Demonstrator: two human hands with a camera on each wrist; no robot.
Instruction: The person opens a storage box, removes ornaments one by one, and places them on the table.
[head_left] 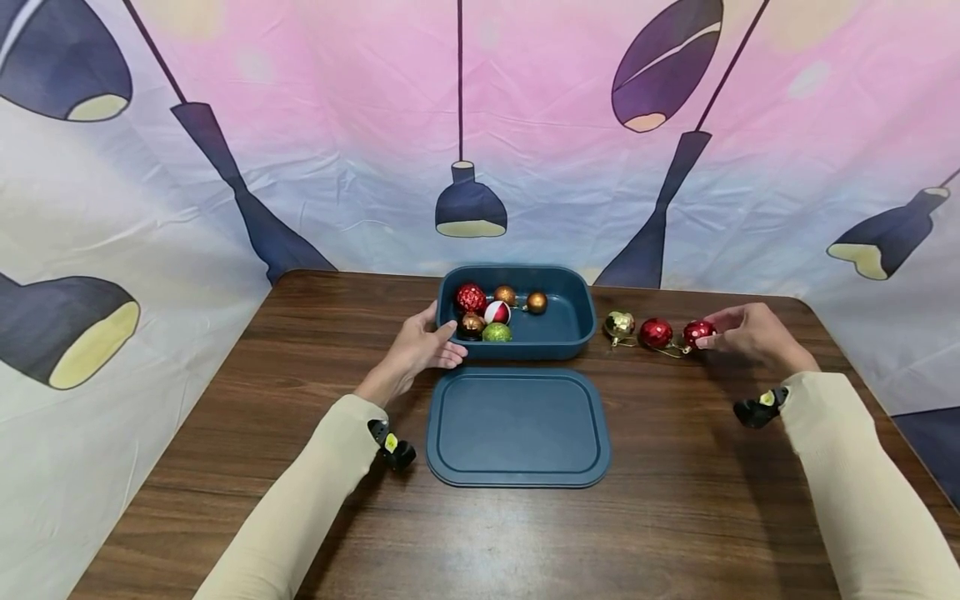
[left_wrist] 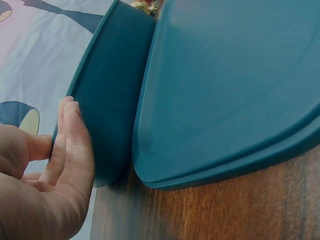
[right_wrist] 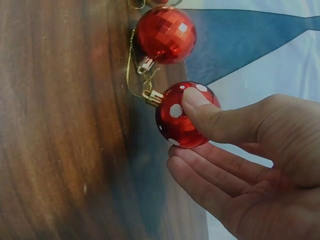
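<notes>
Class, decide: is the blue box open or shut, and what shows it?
Open: the lid lies flat on the table in front of the box, leaving baubles visible inside.

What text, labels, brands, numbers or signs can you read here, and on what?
None readable.
Box, lid, baubles, backdrop: no lettering seen.
Yellow patch on left wrist camera: too small to tell if it carries text.
Yellow patch on right wrist camera: same.

The container [head_left: 517, 352] and lid [head_left: 519, 429] are smooth, matt plastic; spotted bauble [right_wrist: 182, 127], glossy; faceted bauble [right_wrist: 167, 32], mirror-like; green bauble [head_left: 497, 332], rough and glittery. The tabletop [head_left: 675, 475] shows shiny wood grain; the backdrop [head_left: 360, 192] is creased cloth.
</notes>
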